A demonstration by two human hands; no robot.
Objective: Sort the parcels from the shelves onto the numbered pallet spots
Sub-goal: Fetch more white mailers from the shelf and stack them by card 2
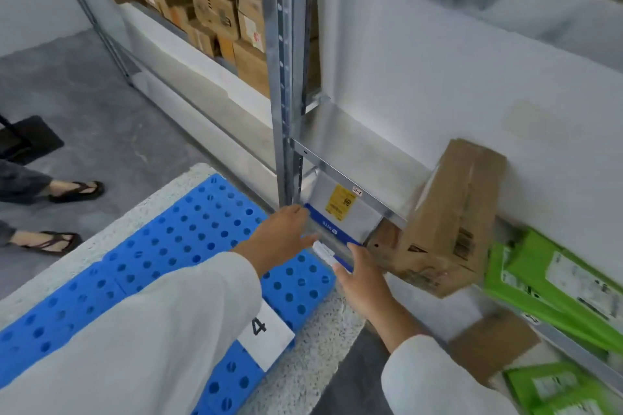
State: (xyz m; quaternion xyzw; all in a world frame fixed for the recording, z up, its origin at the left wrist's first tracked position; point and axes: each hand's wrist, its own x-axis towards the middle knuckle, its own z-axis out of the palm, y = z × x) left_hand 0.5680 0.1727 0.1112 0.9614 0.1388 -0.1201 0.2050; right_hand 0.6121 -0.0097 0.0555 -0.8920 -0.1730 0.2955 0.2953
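- Both hands open-fingered, clasping nothing: left hand (286,232) at the left corner of the silver parcel (344,212), right hand (362,280) at its blue near edge; contact probable, though blurred.
- Silver parcel, yellow label: low bay, under the metal shelf (354,145), just beside a tilted cardboard box (451,219).
- Blue pallet (188,239), tag "4" (266,333), beneath the forearms.

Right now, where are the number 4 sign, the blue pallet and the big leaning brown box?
number 4 sign (269,347): head view, white paper just below the digit.
blue pallet (188,236): head view, bare holed top surface.
leaning brown box (455,209): head view, middle of its taped face.
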